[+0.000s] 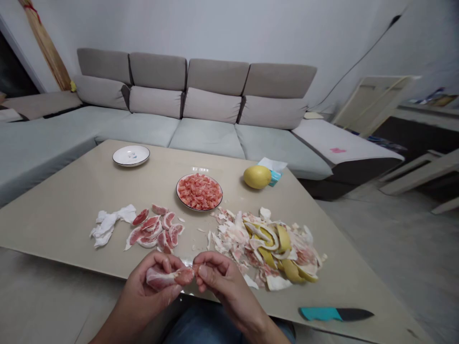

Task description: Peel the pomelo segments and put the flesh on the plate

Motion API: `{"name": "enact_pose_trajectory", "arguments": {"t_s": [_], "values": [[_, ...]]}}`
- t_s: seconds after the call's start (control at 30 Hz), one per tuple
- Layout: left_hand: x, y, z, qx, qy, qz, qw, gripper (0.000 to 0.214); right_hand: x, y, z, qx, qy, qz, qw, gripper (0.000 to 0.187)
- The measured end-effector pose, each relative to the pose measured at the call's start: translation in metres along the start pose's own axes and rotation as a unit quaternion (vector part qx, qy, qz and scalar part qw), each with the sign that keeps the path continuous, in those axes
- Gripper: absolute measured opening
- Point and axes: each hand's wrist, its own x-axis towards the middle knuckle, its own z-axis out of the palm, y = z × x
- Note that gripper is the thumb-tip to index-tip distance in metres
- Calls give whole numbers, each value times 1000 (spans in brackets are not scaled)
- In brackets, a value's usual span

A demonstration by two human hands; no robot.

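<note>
My left hand (152, 277) and my right hand (218, 277) meet above the table's near edge, both gripping a pink pomelo segment (168, 278) with pale membrane on it. Just beyond them lie several peeled segments (156, 232) in a loose heap. A white plate of pink pomelo pulp (186, 188) stands further back. To the right of my hands spreads a pile of yellow rind and white pith (283, 251). A crumpled white tissue (109, 224) lies at the left, and a whole yellow pomelo (257, 177) sits at the far side.
A knife with a teal handle (317, 314) lies at the right front of the beige table (71, 205). A small white plate (131, 155) and a tissue pack (274, 171) stand at the far side. Behind the table is a grey sofa (206, 138).
</note>
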Motion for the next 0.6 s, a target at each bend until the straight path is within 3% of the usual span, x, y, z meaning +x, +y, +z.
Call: {"name": "enact_pose_trajectory", "arguments": {"t_s": [0.13, 0.3, 0.5, 0.6], "values": [[0, -1, -5, -14, -19, -25, 999, 29, 5, 2, -4, -20, 25, -29, 999, 32], [1, -3, -10, -53, -27, -30, 998, 29, 11, -4, -15, 50, 72, -37, 995, 31], [10, -7, -14, -55, -64, -55, 995, 40, 9, -9, -13, 96, 30, -8, 995, 26], [13, -6, -11, -78, -93, -92, 988, 32, 9, -9, -11, 122, 13, 11, 992, 25]]}}
